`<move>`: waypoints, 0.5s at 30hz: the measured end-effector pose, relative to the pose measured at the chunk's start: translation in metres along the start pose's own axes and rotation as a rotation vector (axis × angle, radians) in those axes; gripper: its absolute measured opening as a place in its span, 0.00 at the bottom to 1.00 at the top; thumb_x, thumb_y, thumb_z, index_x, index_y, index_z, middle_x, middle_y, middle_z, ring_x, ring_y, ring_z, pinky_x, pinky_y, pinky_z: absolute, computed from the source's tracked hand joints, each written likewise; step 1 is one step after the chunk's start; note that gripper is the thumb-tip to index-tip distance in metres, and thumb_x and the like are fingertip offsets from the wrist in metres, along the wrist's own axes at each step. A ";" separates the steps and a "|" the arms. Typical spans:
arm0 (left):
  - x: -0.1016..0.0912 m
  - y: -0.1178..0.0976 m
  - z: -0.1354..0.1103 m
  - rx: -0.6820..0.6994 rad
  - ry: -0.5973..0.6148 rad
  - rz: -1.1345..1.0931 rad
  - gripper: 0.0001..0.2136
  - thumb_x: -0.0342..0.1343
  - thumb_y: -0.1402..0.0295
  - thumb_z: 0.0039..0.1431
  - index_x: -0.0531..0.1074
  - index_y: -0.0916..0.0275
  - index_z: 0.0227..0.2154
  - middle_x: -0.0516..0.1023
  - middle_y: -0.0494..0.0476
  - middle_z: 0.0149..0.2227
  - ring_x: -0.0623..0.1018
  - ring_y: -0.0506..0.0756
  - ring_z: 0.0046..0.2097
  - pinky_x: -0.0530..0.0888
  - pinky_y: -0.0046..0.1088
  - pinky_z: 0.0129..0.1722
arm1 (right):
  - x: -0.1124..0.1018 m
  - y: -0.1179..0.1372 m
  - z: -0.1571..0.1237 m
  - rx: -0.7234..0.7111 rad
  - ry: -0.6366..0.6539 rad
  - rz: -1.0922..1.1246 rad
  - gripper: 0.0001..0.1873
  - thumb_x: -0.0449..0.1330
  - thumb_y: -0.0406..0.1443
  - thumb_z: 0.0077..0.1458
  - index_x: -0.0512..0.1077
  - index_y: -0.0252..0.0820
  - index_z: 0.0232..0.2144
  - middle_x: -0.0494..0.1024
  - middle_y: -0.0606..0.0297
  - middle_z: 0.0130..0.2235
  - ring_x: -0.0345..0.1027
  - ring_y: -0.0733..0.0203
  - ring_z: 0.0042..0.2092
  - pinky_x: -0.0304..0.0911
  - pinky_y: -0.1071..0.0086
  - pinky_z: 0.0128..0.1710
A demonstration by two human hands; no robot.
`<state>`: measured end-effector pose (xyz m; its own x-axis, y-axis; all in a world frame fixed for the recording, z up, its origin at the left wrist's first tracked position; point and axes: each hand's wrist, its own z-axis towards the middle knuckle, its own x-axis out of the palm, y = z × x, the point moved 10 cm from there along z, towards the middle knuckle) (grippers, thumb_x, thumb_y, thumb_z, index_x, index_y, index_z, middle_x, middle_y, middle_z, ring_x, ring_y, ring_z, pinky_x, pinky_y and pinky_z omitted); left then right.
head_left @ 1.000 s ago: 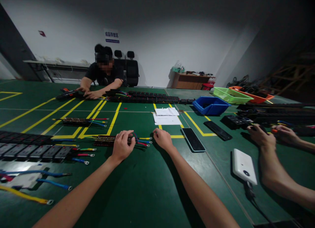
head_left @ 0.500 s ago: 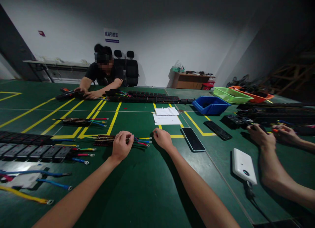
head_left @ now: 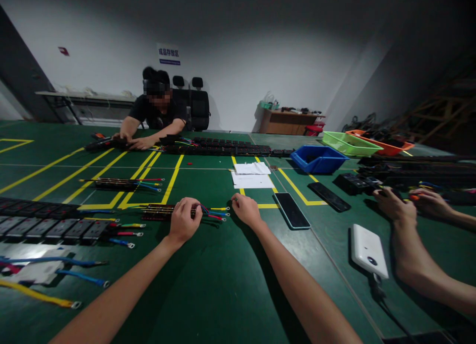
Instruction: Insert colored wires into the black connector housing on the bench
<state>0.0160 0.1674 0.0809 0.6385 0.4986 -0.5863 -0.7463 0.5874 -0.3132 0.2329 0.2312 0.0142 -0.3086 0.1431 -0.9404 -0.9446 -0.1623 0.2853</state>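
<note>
My left hand (head_left: 185, 217) is closed over the right end of a slim dark strip with copper-coloured bars (head_left: 158, 211), which lies on the green table. Colored wires (head_left: 214, 214) with ring terminals come out past that hand to the right. My right hand (head_left: 246, 209) rests on the table just right of the ring terminals, thumb and fingers pinched together. Whatever may be in that pinch is too small to name. A similar barred strip (head_left: 115, 184) lies farther back on the left.
Black socket strips (head_left: 55, 228) with wire leads lie on the left. To the right are papers (head_left: 253, 179), a phone (head_left: 292, 211), a white power bank (head_left: 368, 250) and a blue bin (head_left: 318, 159). A co-worker's hands (head_left: 396, 205) work at the far right; another person (head_left: 158, 101) leans over the table's far side.
Both my hands hold their places on and beside the strip. The co-worker's hand at the far right has shifted slightly.
</note>
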 end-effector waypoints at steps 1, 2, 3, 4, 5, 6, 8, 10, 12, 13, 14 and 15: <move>0.000 0.000 0.000 -0.002 0.002 -0.002 0.03 0.50 0.69 0.66 0.68 0.60 0.37 0.75 0.57 0.36 0.75 0.57 0.40 0.73 0.37 0.43 | -0.001 0.000 0.000 0.003 0.002 0.001 0.12 0.51 0.36 0.66 0.72 0.48 0.47 0.81 0.64 0.43 0.73 0.59 0.42 0.55 0.70 0.36; 0.000 0.000 0.000 -0.005 0.005 -0.002 0.03 0.50 0.69 0.66 0.68 0.60 0.37 0.75 0.57 0.36 0.75 0.57 0.40 0.73 0.37 0.43 | -0.001 0.000 -0.001 0.006 0.005 0.002 0.12 0.51 0.36 0.66 0.72 0.48 0.47 0.81 0.63 0.43 0.73 0.59 0.42 0.56 0.70 0.36; 0.001 0.001 0.000 -0.010 0.010 -0.002 0.03 0.50 0.69 0.66 0.68 0.60 0.37 0.75 0.57 0.36 0.75 0.58 0.40 0.73 0.37 0.43 | -0.001 0.000 -0.001 0.009 0.008 0.002 0.12 0.51 0.36 0.66 0.72 0.48 0.47 0.81 0.63 0.44 0.73 0.59 0.43 0.56 0.70 0.37; 0.002 0.002 0.000 -0.016 0.014 0.000 0.03 0.49 0.70 0.65 0.68 0.60 0.37 0.75 0.57 0.36 0.75 0.58 0.40 0.73 0.38 0.43 | -0.002 0.000 -0.001 0.013 0.011 0.004 0.13 0.50 0.36 0.66 0.72 0.48 0.48 0.81 0.63 0.44 0.73 0.59 0.43 0.56 0.70 0.37; 0.002 0.003 0.000 -0.019 0.016 0.003 0.04 0.49 0.70 0.65 0.68 0.60 0.37 0.75 0.58 0.36 0.75 0.58 0.40 0.73 0.38 0.43 | -0.002 0.000 -0.001 0.015 0.012 0.005 0.13 0.50 0.36 0.66 0.72 0.48 0.48 0.81 0.63 0.44 0.73 0.59 0.43 0.56 0.71 0.37; 0.003 0.004 0.000 -0.019 0.020 0.004 0.04 0.49 0.71 0.66 0.68 0.60 0.37 0.75 0.58 0.37 0.75 0.58 0.40 0.73 0.38 0.44 | -0.002 0.000 -0.001 0.015 0.012 0.008 0.13 0.50 0.37 0.66 0.72 0.47 0.48 0.81 0.63 0.44 0.73 0.59 0.43 0.56 0.71 0.37; 0.005 0.004 -0.001 -0.008 0.027 0.002 0.04 0.48 0.72 0.66 0.68 0.60 0.37 0.75 0.58 0.38 0.74 0.58 0.41 0.73 0.38 0.45 | -0.001 0.000 -0.001 0.019 0.014 0.010 0.13 0.50 0.37 0.66 0.72 0.47 0.48 0.81 0.62 0.44 0.73 0.59 0.43 0.56 0.71 0.38; 0.007 0.003 -0.001 0.010 0.034 -0.009 0.05 0.48 0.73 0.67 0.68 0.60 0.37 0.74 0.59 0.39 0.74 0.58 0.42 0.73 0.38 0.45 | 0.000 -0.001 -0.001 0.023 0.019 0.011 0.13 0.51 0.37 0.66 0.72 0.47 0.48 0.81 0.62 0.44 0.73 0.59 0.43 0.56 0.71 0.38; 0.009 0.002 -0.002 0.025 0.050 -0.023 0.06 0.47 0.74 0.67 0.68 0.60 0.37 0.73 0.59 0.39 0.74 0.58 0.44 0.73 0.39 0.47 | 0.001 -0.001 -0.001 0.020 0.019 0.011 0.13 0.51 0.37 0.66 0.72 0.47 0.48 0.81 0.62 0.43 0.73 0.59 0.43 0.56 0.71 0.38; 0.010 0.002 -0.002 0.030 0.062 -0.028 0.06 0.47 0.74 0.66 0.68 0.60 0.37 0.72 0.59 0.40 0.74 0.58 0.45 0.73 0.39 0.47 | 0.001 -0.001 0.000 0.016 0.015 0.011 0.13 0.51 0.37 0.66 0.72 0.47 0.48 0.80 0.62 0.43 0.73 0.59 0.43 0.56 0.71 0.38; 0.012 0.001 -0.002 0.035 0.075 -0.030 0.06 0.47 0.75 0.66 0.68 0.60 0.37 0.71 0.59 0.41 0.73 0.58 0.45 0.73 0.39 0.48 | 0.001 0.000 0.000 0.010 0.010 0.011 0.13 0.51 0.37 0.65 0.72 0.47 0.48 0.80 0.62 0.43 0.73 0.59 0.42 0.56 0.70 0.37; 0.012 0.001 -0.003 0.041 0.084 -0.028 0.06 0.48 0.75 0.66 0.69 0.60 0.37 0.70 0.60 0.42 0.73 0.58 0.46 0.73 0.39 0.48 | 0.000 0.000 0.000 0.007 0.005 0.010 0.13 0.51 0.37 0.65 0.72 0.48 0.47 0.80 0.63 0.43 0.73 0.59 0.42 0.56 0.70 0.37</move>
<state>0.0230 0.1721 0.0714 0.6395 0.4276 -0.6389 -0.7191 0.6268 -0.3002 0.2332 0.2309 0.0140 -0.3177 0.1369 -0.9383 -0.9422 -0.1570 0.2961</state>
